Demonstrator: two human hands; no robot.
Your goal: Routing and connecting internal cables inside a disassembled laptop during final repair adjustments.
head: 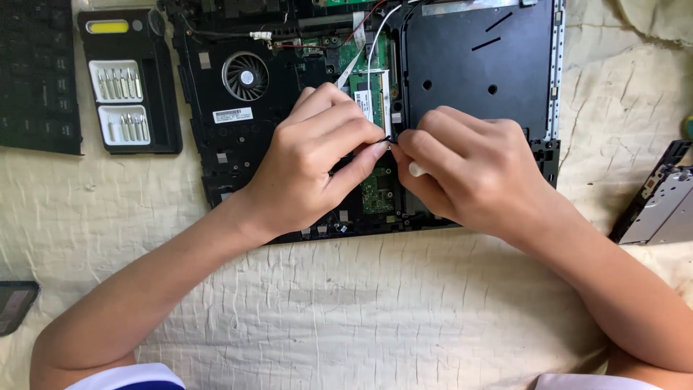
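An opened black laptop chassis (216,155) lies on a cream quilted cloth, with its round fan (245,76), green memory board (373,97) and white and red wires exposed. My left hand (310,162) and my right hand (465,166) meet over the middle of the chassis. Their fingertips pinch a small dark part (388,139) between them, just below the memory board. What the part is stays hidden by the fingers. A smaller green board (377,193) shows under the hands.
A black screwdriver bit case (130,83) with two rows of silver bits lies left of the laptop. A detached black keyboard (36,76) sits at far left. A silver optical drive (660,202) rests at right. A dark phone-like object (14,303) lies at lower left.
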